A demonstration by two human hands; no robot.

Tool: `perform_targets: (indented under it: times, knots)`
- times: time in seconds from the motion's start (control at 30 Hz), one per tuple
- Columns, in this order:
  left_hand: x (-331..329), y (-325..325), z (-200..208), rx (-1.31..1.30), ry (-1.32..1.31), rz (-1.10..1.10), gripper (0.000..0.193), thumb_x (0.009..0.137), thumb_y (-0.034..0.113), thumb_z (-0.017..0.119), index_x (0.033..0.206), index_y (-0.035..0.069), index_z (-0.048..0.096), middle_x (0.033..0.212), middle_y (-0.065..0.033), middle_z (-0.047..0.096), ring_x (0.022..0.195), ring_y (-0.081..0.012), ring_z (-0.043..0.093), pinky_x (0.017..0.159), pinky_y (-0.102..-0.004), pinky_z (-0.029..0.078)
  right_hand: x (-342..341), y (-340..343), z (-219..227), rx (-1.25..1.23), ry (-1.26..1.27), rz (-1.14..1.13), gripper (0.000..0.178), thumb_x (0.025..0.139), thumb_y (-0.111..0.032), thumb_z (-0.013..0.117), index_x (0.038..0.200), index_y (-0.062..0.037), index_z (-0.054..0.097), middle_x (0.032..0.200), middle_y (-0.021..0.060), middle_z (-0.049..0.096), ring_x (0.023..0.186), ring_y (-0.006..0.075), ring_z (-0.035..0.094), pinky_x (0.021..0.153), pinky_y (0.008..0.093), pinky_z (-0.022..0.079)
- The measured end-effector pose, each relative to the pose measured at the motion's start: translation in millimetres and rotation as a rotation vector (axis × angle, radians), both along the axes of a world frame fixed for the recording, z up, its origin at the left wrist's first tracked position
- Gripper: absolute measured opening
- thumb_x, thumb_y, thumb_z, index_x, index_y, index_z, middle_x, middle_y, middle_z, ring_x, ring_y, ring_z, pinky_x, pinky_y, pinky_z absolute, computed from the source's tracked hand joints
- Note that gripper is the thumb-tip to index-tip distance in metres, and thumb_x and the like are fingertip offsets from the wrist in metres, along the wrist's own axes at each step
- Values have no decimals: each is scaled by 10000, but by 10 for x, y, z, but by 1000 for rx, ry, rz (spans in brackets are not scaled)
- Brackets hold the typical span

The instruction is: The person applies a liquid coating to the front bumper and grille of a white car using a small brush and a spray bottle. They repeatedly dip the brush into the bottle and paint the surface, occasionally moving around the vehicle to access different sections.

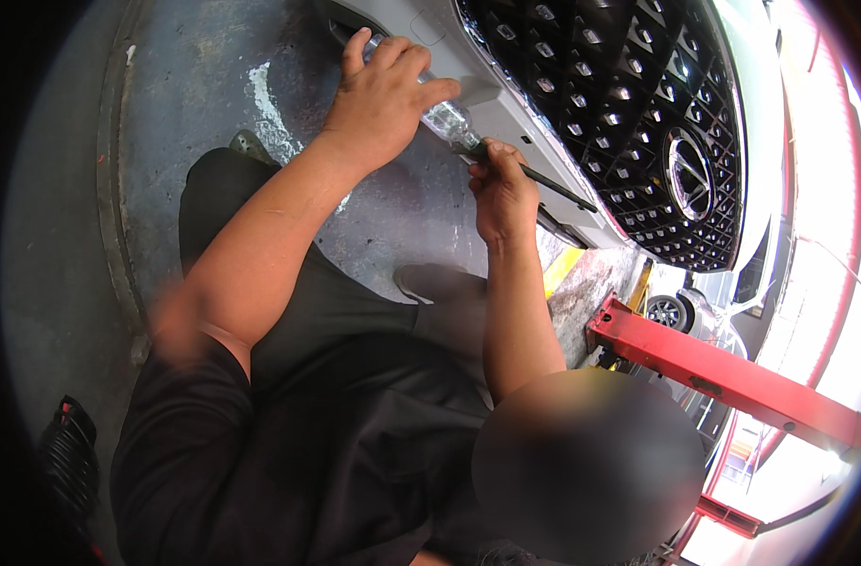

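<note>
Clear plastic shows in the head view: my left grip (381, 96) holds a bottle (446, 121) near the car's pale bumper (463, 64); my right grip (504, 193) pinches a slim black rod (560, 191) at its narrow end. A slipping pinch could, I judge, scratch paint.

The grille (591, 118) looked glossy and plastic, with shiny, chrome-like studs (543, 49). Left of it, the bumper (430, 28) was smooth and painted, the bottle (446, 121) clear, glossy plastic, the rod (558, 189) smooth. Below it, the beam (723, 363) looked like painted metal.
</note>
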State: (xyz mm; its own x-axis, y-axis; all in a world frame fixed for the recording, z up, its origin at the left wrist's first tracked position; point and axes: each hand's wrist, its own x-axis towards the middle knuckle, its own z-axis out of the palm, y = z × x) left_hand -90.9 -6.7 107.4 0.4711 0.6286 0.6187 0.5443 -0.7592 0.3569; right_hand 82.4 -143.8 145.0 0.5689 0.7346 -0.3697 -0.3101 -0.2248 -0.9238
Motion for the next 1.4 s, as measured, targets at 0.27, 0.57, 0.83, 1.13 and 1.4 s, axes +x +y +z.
perform_targets:
  times: [0.27,0.57,0.83,1.13,1.4]
  knots:
    - [-12,4,21,14,9,5,441,898,53,648,1196,341,801,1215,11,658,1324,-221,557,1230,-574,217,8,9,-45,0,10,-4,194,1003,-219,712,1119,-65,700,950,28,707,780,139,636,709,278,459]
    - [-16,-2,9,44,-3,9,393,905,94,650,1169,339,808,1212,22,657,1333,-214,554,1233,-568,203,-4,4,-98,0,21,-2,194,1000,-229,716,1111,-70,704,953,30,703,782,147,641,713,289,458]
    - [-14,-9,23,26,2,11,401,904,86,646,1171,341,804,1209,24,660,1328,-219,558,1230,-588,215,-27,6,-112,11,40,-4,203,999,-229,713,1122,-68,703,940,29,700,783,147,647,719,292,463]
    - [-13,96,-186,-240,62,1,515,848,43,739,1254,358,761,1207,37,671,1288,-235,574,1190,-601,290,-33,109,109,-118,-451,80,203,979,-234,770,1058,-51,729,828,10,680,695,85,563,634,262,420]
    - [-63,288,-325,-664,-49,-84,608,813,158,806,1359,398,692,1293,14,701,1299,-259,617,1140,-516,383,58,-88,-621,-283,-845,200,271,978,-288,781,1036,-24,759,783,23,681,691,113,586,646,278,450]
